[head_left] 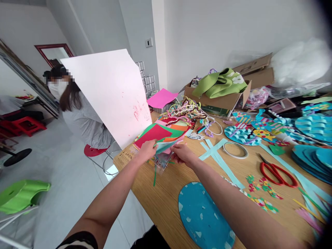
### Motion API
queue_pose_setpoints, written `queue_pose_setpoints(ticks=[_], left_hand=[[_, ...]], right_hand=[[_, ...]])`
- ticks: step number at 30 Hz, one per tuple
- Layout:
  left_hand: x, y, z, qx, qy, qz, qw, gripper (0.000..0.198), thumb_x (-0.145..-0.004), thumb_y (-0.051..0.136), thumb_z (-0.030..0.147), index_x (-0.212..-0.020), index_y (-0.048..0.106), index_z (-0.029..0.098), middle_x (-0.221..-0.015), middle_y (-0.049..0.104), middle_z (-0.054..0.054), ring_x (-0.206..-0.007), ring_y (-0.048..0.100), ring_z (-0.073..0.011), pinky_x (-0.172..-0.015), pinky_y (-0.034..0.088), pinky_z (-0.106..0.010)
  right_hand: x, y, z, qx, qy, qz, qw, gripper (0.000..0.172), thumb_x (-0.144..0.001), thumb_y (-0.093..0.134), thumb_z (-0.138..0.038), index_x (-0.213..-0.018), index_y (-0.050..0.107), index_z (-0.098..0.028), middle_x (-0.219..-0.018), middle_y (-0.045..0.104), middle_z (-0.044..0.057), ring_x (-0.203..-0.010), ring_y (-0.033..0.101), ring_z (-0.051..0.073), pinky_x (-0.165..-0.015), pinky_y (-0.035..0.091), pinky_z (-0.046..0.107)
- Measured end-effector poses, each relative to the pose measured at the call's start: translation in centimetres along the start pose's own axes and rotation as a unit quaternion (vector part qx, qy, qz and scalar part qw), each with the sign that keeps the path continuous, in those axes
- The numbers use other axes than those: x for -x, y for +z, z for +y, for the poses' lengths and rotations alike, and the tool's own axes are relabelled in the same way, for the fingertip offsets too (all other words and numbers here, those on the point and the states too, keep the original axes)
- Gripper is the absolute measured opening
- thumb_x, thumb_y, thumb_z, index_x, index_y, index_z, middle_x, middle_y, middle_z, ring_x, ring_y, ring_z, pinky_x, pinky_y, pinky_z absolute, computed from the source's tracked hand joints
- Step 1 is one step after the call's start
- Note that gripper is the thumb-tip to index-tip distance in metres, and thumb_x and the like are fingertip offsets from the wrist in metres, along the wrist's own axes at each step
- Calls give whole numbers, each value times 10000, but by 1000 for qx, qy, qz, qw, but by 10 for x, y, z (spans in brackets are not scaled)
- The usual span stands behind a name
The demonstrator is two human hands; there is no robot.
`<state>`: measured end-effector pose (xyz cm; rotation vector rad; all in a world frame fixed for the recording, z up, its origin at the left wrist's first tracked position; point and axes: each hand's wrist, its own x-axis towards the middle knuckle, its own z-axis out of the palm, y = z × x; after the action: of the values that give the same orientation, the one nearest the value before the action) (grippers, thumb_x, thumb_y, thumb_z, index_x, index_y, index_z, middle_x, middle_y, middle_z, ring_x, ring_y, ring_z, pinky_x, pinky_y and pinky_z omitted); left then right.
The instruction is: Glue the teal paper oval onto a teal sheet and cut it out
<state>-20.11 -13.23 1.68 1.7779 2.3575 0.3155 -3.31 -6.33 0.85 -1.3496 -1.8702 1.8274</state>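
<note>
A fanned stack of coloured paper (pixel 153 135) in red, green, orange, pink and light blue lies toward the far left of the wooden table. My left hand (pixel 147 151) is closed on the near left edge of the sheets. At their near right corner, my right hand (pixel 182 154) pinches the paper with its fingers curled under, partly hidden. Beneath the sheets shows a clear plastic sleeve (pixel 162 162). Closer to me, under my right forearm, rests a blue round disc (pixel 202 214) with pale scraps stuck on it.
Red-handled scissors (pixel 277 174), a tape roll (pixel 235 150), light blue paper strips (pixel 220 162) and small paper bits lie on the right. A tangle of pipe cleaners (pixel 185 110) sits behind the stack. A white board (pixel 111 93) stands at left; beyond it sits a person (pixel 83 117).
</note>
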Motion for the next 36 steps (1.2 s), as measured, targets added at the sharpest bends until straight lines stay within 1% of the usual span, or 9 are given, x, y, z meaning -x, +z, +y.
queue_pose_setpoints(ticks=[4, 9, 16, 20, 22, 24, 27, 31, 36], left_hand=[[6, 1, 4, -23, 25, -15, 999, 291, -874, 453, 153, -1095, 639, 187, -1034, 712, -102, -1007, 650, -230, -830, 450, -297], [7, -2, 7, -40, 31, -14, 999, 284, -880, 424, 136, -1054, 642, 189, -1016, 711, -100, -998, 650, -223, -804, 447, -290], [7, -3, 6, -52, 40, -19, 998, 244, -883, 426, 173, -983, 649, 177, -948, 713, -102, -934, 658, -219, -746, 439, -277], [11, -8, 8, -44, 71, -27, 996, 285, -912, 438, 375, -979, 646, 193, -937, 710, -72, -898, 655, -214, -735, 438, -276], [13, -11, 10, -41, 91, -37, 994, 414, -846, 495, 560, -968, 642, 193, -911, 705, -59, -866, 652, -227, -717, 443, -282], [14, -12, 13, -44, 92, -45, 994, 508, -739, 589, 632, -976, 636, 185, -926, 702, -64, -866, 651, -248, -712, 450, -291], [12, -10, 17, -55, 58, -41, 996, 354, -758, 635, 440, -1004, 642, 186, -981, 706, -82, -929, 655, -260, -749, 454, -294], [5, -5, 15, -53, 11, -27, 998, 200, -823, 529, 228, -954, 672, 177, -970, 715, -105, -974, 655, -247, -776, 453, -285], [-3, -3, 7, -35, -34, -11, 999, 195, -835, 522, 201, -926, 685, 142, -927, 714, -110, -896, 661, -218, -739, 451, -267]], right_hand=[[1, 1, -1, 7, -2, -1, 1000, 184, -932, 480, -286, -827, 577, -171, -591, 596, -12, -396, 565, 82, -384, 415, 158], [2, 2, 0, 29, 1, 7, 1000, 200, -892, 560, -363, -961, 605, -181, -633, 609, 7, -361, 569, 109, -371, 437, 190], [7, 2, -3, -7, -16, -33, 999, 267, -942, 471, -387, -1018, 606, -168, -784, 661, 51, -454, 625, 113, -410, 498, 201], [8, 1, -6, -27, -49, -43, 997, 293, -971, 405, -351, -1006, 611, -146, -967, 686, 93, -551, 650, 99, -457, 527, 192], [8, 1, -7, -21, -74, -46, 996, 324, -984, 356, -321, -982, 626, -143, -1018, 689, 95, -573, 648, 92, -482, 539, 199], [6, 1, -8, -1, -102, -42, 994, 344, -986, 322, -277, -969, 642, -151, -1022, 697, 81, -600, 648, 90, -510, 546, 204], [-1, 2, -4, 60, -146, -8, 987, 303, -945, 343, -164, -947, 647, -155, -986, 710, 65, -667, 654, 105, -565, 543, 215], [-9, 2, 9, 194, -214, 74, 955, 230, -854, 448, -68, -920, 654, -143, -936, 707, 82, -816, 643, 165, -745, 515, 284], [-11, 1, 19, 377, -296, 102, 872, 196, -857, 528, -115, -990, 669, -143, -994, 686, 120, -1048, 568, 247, -919, 429, 359]])
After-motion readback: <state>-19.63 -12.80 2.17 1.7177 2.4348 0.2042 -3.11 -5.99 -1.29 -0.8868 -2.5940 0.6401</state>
